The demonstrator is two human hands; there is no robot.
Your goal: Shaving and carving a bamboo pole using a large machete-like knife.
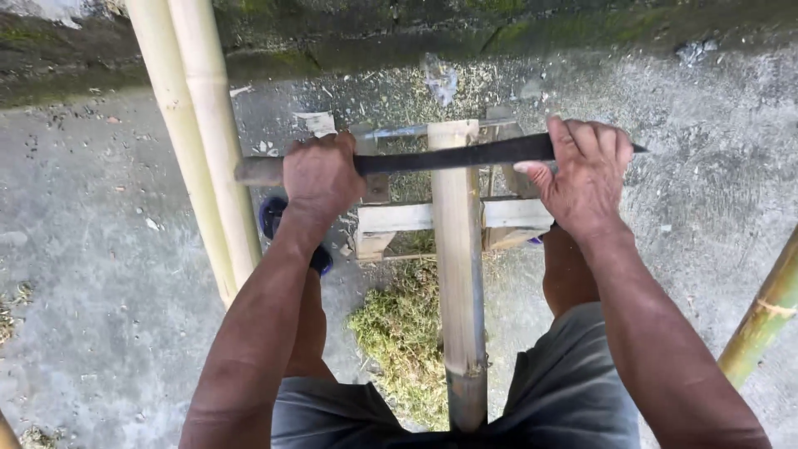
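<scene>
1. A long dark blade [453,156] lies crosswise over the top end of a pale bamboo pole [460,274], touching it just below the pole's cut end.
2. The bamboo pole runs lengthwise away from the person, from between the knees up to a small wooden frame [399,220] on the ground, and rests on that frame.
3. The left hand [320,176] is closed in a full grip around the blade's pale wooden handle [258,170], knuckles up.
4. The right hand [584,179] is closed over the far end of the blade, fingers wrapped over its back and the thumb pointing inward; only the tip shows past the hand.
5. Under the pole, near the frame, lies a heap of green-yellow shavings [403,333].
6. Two more pale bamboo poles [195,125] stand slanted at the left, side by side and touching.
7. A greener bamboo piece [765,320] leans in at the right edge.
8. All of it sits on a grey concrete floor [100,249], with a mossy wall [499,29] at the far side.
</scene>
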